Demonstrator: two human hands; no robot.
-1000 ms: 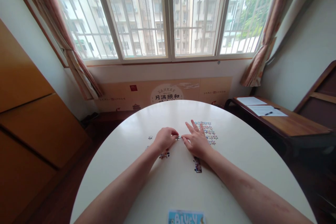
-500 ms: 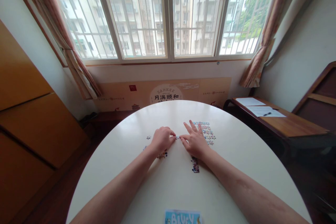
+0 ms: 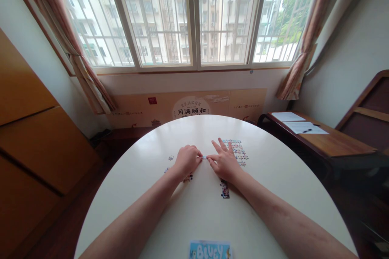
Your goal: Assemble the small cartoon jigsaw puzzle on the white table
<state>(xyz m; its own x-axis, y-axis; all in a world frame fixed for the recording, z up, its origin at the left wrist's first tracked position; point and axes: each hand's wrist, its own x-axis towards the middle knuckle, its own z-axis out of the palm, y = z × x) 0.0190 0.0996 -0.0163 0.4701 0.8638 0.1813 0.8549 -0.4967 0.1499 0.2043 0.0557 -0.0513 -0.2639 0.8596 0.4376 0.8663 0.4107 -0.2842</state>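
Observation:
A small jigsaw puzzle piece (image 3: 204,157) lies between my two hands at the middle of the table. My left hand (image 3: 186,159) is closed, thumb and forefinger pinching the piece from its left side. On the other side, the thumb and forefinger of my right hand (image 3: 225,162) grip it, while the remaining fingers fan upward. Loose puzzle pieces (image 3: 237,151) sit in rows beside and partly behind my right hand. Joined dark pieces (image 3: 225,190) lie under my right wrist. More pieces (image 3: 188,178) are partly covered by my left wrist, and a single piece (image 3: 171,158) rests farther left.
The round white table (image 3: 194,214) fills the foreground. At its near edge lies a blue box marked BLUEY (image 3: 210,250). To the right, a wooden bench (image 3: 343,143) holds papers (image 3: 306,127) and pens. A window (image 3: 194,20) and a cardboard panel (image 3: 133,107) are behind the table.
My hands stay almost in place, and a little more of the piece shows between the fingertips. The whole view has shifted slightly.

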